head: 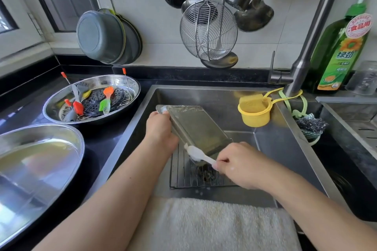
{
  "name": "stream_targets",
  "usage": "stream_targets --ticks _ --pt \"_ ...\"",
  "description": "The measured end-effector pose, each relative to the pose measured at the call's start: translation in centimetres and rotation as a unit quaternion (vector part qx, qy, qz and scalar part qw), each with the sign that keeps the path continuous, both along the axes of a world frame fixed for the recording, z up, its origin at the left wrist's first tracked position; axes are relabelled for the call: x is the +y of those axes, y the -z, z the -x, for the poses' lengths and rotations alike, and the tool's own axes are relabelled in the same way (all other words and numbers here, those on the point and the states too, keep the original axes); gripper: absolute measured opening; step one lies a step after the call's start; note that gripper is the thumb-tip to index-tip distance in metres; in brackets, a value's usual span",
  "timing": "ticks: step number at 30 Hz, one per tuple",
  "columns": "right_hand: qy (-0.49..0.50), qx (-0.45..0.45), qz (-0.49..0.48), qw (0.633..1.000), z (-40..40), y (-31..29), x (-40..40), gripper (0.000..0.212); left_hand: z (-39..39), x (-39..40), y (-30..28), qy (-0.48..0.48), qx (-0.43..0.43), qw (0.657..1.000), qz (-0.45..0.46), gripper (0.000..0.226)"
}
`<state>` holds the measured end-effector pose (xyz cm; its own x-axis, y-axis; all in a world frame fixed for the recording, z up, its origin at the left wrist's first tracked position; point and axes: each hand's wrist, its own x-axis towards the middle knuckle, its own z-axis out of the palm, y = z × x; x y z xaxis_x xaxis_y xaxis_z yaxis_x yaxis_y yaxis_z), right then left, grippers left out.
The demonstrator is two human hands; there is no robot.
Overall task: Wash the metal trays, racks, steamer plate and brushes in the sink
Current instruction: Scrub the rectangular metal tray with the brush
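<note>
My left hand (161,130) grips the left edge of a rectangular metal tray (195,126), held tilted over the sink (271,149) with its underside up. My right hand (238,165) holds a white brush (196,154) whose soapy head presses on the tray's near end. Under the tray a wire rack (183,175) lies flat on the sink floor over the drain. On the counter to the left, a round steel basin (130,85) holds the dark perforated steamer plate (95,102) and several coloured silicone brushes (107,100).
A large steel basin (38,161) sits at the near left. A yellow cup (254,111) hangs from the faucet (302,71). A green detergent bottle (338,55) stands at the right. A scouring pad (311,125) rests on the sink edge, a towel (214,222) drapes the front, and utensils hang above.
</note>
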<state>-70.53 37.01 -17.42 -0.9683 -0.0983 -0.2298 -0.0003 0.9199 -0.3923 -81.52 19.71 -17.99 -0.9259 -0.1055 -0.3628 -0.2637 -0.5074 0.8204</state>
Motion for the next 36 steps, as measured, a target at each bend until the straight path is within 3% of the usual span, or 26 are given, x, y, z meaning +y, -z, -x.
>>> stream_targets --ticks 6,12,18,21,24,30,33,36 --pt "0.039 0.129 -0.004 0.991 1.7 0.4 -2.4 0.045 -0.5 1.6 0.8 0.038 -0.004 0.999 0.003 0.018" --pt "-0.026 -0.021 -0.015 0.999 0.3 -0.3 1.2 0.044 2.5 -1.5 1.4 -0.005 -0.038 0.998 0.050 0.024" --pt "-0.044 0.034 -0.034 0.998 0.9 -0.2 0.9 0.043 1.7 -0.8 1.4 -0.010 -0.050 0.998 0.029 0.017" --pt "-0.061 0.069 -0.036 0.995 1.4 -0.6 -0.1 0.043 1.7 -0.8 1.2 0.008 -0.079 0.997 0.023 0.037" --pt "-0.037 0.045 -0.011 0.998 1.8 -1.1 1.9 0.034 1.8 -1.2 0.7 0.021 -0.092 0.995 -0.019 0.036" --pt "0.049 0.014 -0.069 0.996 1.6 -1.7 6.4 0.023 1.8 -1.2 0.7 0.014 -0.059 0.998 -0.029 0.036" --pt "0.009 0.013 -0.098 0.995 1.5 -1.3 4.3 0.025 1.6 -1.0 0.9 0.016 -0.048 0.999 -0.017 0.031" --pt "-0.054 0.023 -0.068 0.996 1.2 -0.7 1.8 0.032 1.6 -1.0 1.0 0.021 -0.047 0.999 -0.004 0.028"
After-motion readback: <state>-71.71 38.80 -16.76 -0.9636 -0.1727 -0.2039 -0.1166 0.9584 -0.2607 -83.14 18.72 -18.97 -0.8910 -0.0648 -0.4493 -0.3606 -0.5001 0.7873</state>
